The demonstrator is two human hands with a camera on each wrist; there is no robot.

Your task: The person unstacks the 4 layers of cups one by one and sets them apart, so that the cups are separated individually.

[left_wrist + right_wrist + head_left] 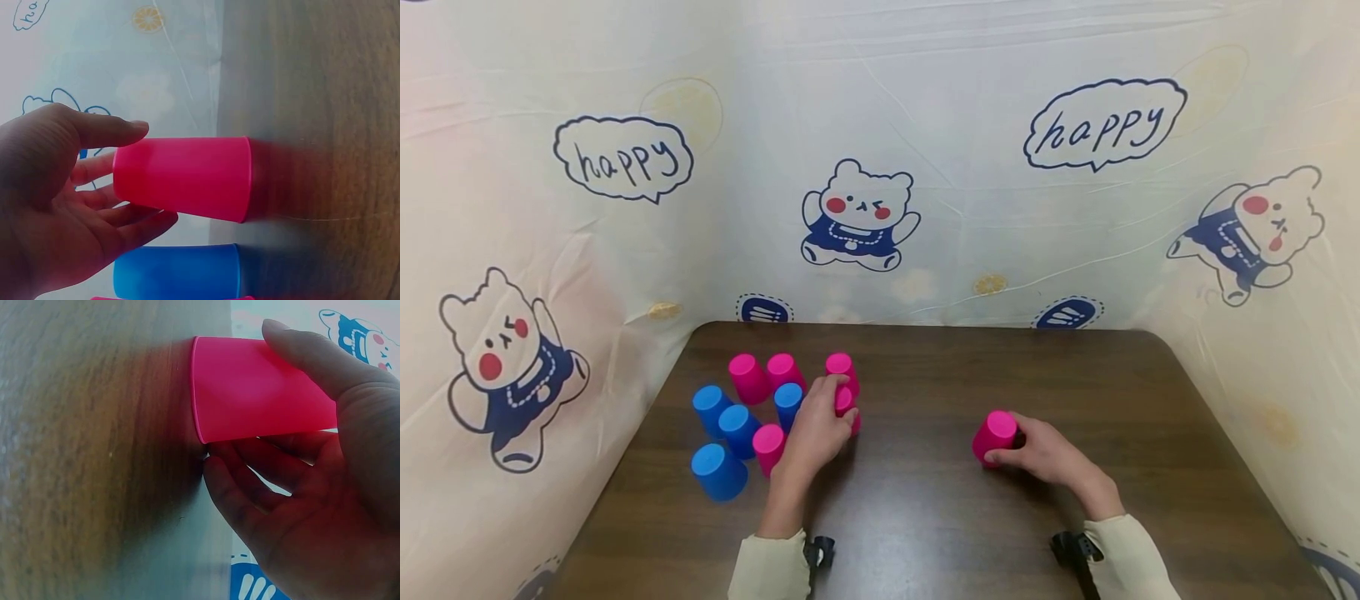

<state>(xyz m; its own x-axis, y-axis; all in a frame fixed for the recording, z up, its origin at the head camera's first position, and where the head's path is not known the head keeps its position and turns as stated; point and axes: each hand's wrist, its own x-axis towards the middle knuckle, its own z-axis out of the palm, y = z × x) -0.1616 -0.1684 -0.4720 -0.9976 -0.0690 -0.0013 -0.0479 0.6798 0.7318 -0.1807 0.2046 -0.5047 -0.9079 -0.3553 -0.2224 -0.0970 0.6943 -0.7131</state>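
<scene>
My left hand (816, 429) is at the right side of a group of upside-down cups, with thumb and fingers round the upper part of a pink cup (846, 401). In the left wrist view that pink cup (187, 178) lies between the thumb and the fingers. On the right part of the table, my right hand (1054, 455) grips another pink cup (996, 435) from its right side. The right wrist view has the thumb along one side of this cup (250, 390) and the fingers on the other, its rim close to the tabletop.
Several blue cups (719, 472) and pink cups (748, 379) stand upside down at the left of the brown table (917, 517). A blue cup (178, 272) is beside the left hand's fingers. A printed cloth (970, 208) hangs round the table's back and sides.
</scene>
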